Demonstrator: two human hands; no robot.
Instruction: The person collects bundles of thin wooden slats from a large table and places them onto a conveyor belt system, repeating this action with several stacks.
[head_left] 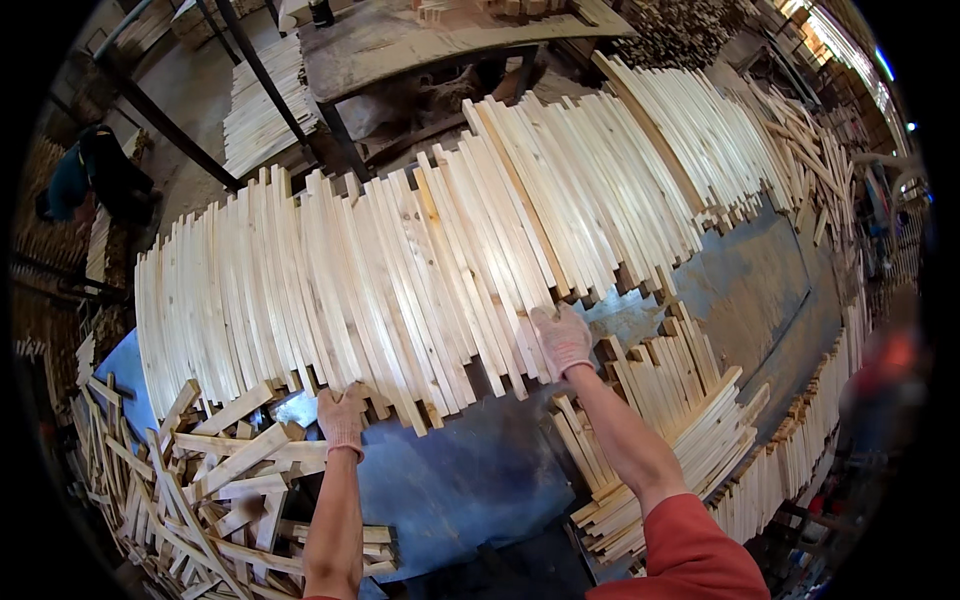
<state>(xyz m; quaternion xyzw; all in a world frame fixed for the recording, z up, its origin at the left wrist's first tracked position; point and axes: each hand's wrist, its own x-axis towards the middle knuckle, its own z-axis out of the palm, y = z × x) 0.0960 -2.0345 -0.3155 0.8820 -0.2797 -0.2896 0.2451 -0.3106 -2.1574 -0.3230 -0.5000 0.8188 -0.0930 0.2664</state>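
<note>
A long row of pale wooden strips lies side by side across the blue-grey metal tabletop, their near ends uneven. Both my hands wear light knitted gloves. My left hand is closed at the near ends of a few strips, left of the row's middle; its fingertips are partly hidden. Farther right, my right hand rests on the strips near their ends, fingers apart and stretched forward. Just right of that hand, shorter wooden pieces lie in a loose stack.
A jumbled heap of wood offcuts covers the near left. More strips are stacked along the right edge. Beyond the row stand a wooden table and dark metal posts. At far left a person bends over.
</note>
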